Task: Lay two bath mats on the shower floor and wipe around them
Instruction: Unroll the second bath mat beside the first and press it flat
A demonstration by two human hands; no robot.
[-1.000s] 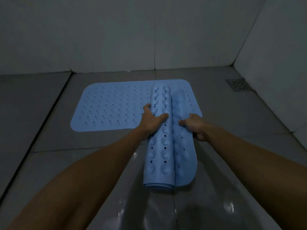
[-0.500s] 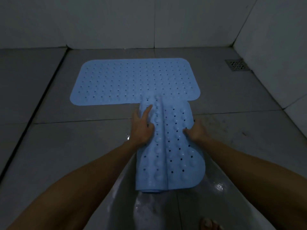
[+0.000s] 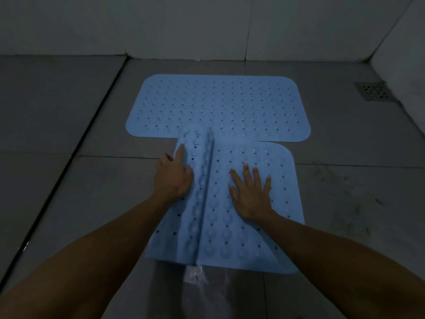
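The grey tiled shower floor [image 3: 69, 185] carries a dark straight joint running from 7 o'clock up towards 12 o'clock at the left side; its surface is matt, with a wet glossy patch at 6 o'clock.

The left hand [image 3: 173, 178] lies at 9 o'clock of the near mat [image 3: 230, 215], fingers together and narrow, pressing on a folded-over flap of that mat; whether it grips the flap cannot be told. The flap shows rows of round suction cups on its underside and meets the flat part along a straight raised crease.

The near mat is light blue flexible rubber, perforated with round holes, corners rounded. Compared with half a second ago, it is far more unrolled: the right portion now lies flat and only the left strip is turned over.

The far mat [image 3: 218, 104], same blue perforated material, lies flat at 12 o'clock, its long side crosswise; the near mat's far edge overlaps or touches it.

The right hand [image 3: 250, 194] rests palm down on the flat part, fingers spread wide, holding nothing; earlier it was curled at the mat's edge.

A square metal drain grate [image 3: 372, 90] sits at 2 o'clock beside the white wall [image 3: 184, 26]
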